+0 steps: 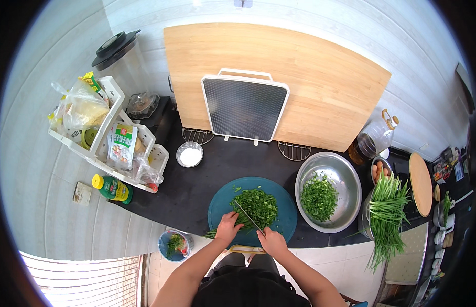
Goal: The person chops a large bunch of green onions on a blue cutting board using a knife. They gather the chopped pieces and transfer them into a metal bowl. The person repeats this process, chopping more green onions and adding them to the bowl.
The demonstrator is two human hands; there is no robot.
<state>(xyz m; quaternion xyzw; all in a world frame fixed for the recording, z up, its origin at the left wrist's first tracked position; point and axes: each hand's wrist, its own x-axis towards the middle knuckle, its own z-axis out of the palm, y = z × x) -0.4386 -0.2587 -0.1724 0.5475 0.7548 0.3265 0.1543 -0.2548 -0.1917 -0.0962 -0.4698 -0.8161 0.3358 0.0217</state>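
bowl point(349, 197) R of brd point(219, 199), grn btl point(114, 189) L

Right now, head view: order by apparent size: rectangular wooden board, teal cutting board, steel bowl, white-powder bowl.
Rectangular wooden board
Teal cutting board and steel bowl: too alike to rank
White-powder bowl

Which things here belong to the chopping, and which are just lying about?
In the job: knife, chopped greens, teal board, and likely steel bowl, long uncut greens.
Apparently idle: yellow-capped bottle, jug of dark liquid, large wooden board.
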